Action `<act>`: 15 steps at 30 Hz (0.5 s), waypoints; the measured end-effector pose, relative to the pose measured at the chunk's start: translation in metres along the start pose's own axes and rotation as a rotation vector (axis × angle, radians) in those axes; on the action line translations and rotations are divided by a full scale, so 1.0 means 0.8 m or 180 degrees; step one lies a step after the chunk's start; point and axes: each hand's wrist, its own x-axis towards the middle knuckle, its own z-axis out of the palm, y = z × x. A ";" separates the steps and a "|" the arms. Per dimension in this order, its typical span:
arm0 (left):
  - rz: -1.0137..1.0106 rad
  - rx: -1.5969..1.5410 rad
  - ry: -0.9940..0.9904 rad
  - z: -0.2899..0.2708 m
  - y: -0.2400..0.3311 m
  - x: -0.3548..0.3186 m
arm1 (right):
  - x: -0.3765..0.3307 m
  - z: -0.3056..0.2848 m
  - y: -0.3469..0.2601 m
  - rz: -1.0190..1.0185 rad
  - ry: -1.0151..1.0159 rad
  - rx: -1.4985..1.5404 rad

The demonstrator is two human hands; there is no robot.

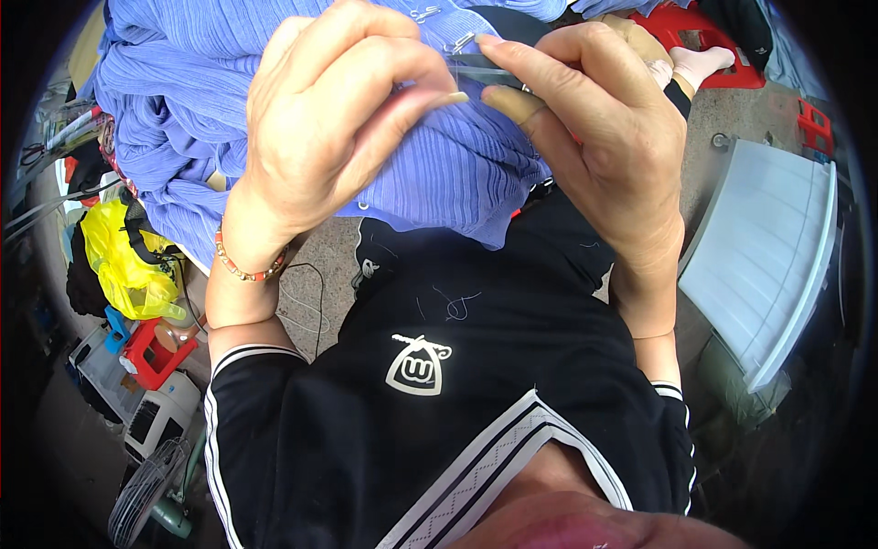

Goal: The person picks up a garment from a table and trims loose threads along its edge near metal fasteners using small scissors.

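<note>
Hands: your left hand point(334, 119) and right hand point(594, 137) both pinch a small clear strip point(480, 66) above the blue ribbed garment point(183, 101) heaped over your lap. Strip: light, thin, likely slippery; grip its ends. Garment: soft, limp. Beyond: white slatted panel point(768, 256), yellow bag point(123, 261).

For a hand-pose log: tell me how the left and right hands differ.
The left hand wears a beaded bracelet; the right hand has a bare wrist. The left is curled tight with its thumb pressing the blue fabric; the right's fingers extend straighter. Both pinch a thin clear strip.
</note>
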 end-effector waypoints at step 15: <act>-0.0262 0.0480 0.0299 0.010 -0.011 -0.029 | -0.031 0.006 0.009 0.1121 0.0255 0.0693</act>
